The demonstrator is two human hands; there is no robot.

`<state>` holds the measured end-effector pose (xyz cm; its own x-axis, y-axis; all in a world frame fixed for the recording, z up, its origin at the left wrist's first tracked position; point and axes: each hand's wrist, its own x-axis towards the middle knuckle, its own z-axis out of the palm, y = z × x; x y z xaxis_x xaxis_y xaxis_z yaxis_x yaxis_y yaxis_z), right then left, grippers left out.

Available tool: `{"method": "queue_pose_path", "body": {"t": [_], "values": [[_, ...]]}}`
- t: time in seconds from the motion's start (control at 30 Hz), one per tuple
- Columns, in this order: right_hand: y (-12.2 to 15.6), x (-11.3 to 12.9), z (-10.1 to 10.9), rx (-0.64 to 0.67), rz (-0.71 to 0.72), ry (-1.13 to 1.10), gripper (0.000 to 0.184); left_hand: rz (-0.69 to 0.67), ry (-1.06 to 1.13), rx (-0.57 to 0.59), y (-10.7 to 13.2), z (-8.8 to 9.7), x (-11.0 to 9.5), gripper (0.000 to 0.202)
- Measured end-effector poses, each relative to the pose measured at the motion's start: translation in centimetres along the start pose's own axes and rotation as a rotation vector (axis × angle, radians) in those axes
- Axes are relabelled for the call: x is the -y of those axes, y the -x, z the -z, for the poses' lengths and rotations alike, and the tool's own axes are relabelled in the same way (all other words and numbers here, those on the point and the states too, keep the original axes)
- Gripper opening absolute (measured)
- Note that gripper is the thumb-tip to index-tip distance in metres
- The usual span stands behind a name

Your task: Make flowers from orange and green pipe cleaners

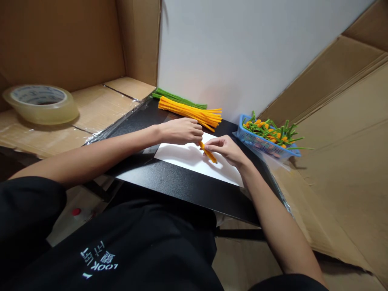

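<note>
Over a white sheet of paper (178,154) on the black table, both hands meet at an orange pipe cleaner (209,154), which looks coiled along its length. My left hand (182,131) is closed at its upper end, with the fingertips partly hidden behind the knuckles. Thumb and fingers of my right hand (226,148) pinch the piece near its middle, and its lower end points down to the right. Just beyond my left hand lies a bundle of straight orange pipe cleaners (189,110), with green pipe cleaners (182,98) behind it.
A blue plastic basket (257,139) at the right holds several green and orange pipe cleaner pieces. On cardboard at the left sits a roll of clear tape (42,104). Cardboard walls (342,117) and a white panel (242,48) enclose the black table (169,178).
</note>
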<state>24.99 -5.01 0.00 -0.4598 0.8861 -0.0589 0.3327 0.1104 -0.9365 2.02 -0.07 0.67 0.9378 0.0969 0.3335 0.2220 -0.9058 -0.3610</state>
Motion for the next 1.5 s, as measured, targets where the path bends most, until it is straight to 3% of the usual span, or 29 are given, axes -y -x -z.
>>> {"method": "queue_pose_path", "body": {"t": [0.33,0.9,1.1,1.3,1.5], "values": [[0.0,-0.1,0.3,0.014,0.011,0.014,0.032,-0.028,-0.023,-0.005,0.0,0.0,-0.1,0.013],[-0.1,-0.3,0.2,-0.015,-0.002,0.086,0.033,-0.007,-0.041,0.130,-0.1,0.5,-0.4,0.020],[0.1,0.4,-0.3,-0.001,-0.017,0.109,0.028,-0.029,-0.021,0.099,-0.2,0.1,-0.5,0.019],[-0.1,0.8,-0.9,-0.044,-0.034,0.200,0.016,-0.007,0.088,0.088,-0.2,-0.1,-0.5,0.019],[-0.1,0.8,-1.3,-0.100,-0.003,0.292,0.015,0.037,0.162,0.073,-0.2,-0.1,-0.5,0.021]]}}
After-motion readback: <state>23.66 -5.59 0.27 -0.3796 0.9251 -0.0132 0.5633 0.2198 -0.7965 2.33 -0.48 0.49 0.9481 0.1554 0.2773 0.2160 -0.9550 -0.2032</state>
